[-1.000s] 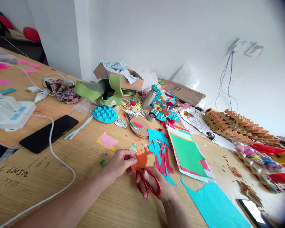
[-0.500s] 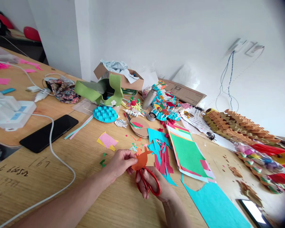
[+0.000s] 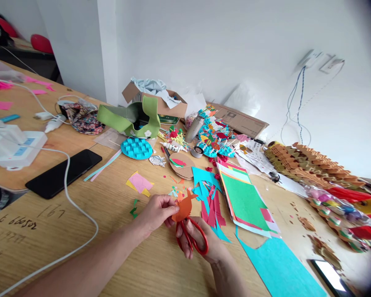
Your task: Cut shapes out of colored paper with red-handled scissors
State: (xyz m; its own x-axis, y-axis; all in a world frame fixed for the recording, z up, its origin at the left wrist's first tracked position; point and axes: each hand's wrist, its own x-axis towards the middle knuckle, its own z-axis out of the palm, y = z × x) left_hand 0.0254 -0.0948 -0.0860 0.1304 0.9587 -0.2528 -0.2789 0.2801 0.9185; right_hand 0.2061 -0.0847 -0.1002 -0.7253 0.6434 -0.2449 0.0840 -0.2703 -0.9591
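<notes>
Orange paper cutout (image 3: 183,209) pinched in the left hand (image 3: 156,212), red-handled scissors (image 3: 191,237) gripped in the right hand (image 3: 200,243) (blades hidden behind the paper).

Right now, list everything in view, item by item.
table: 1, light wood, under everything
phone: 1, black, table's left
power strip: 1, white, far left
disc: 1, teal, back centre
box: 1, cardboard, by the wall
stack: 1, green on top, right side
sheet: 1, teal, lower right
scraps: many, teal and red, beside the stack
scissors: 1, red, in right hand
cutout: 1, orange, in left hand
left hand: 1, on the cutout
right hand: 1, in the scissors
</notes>
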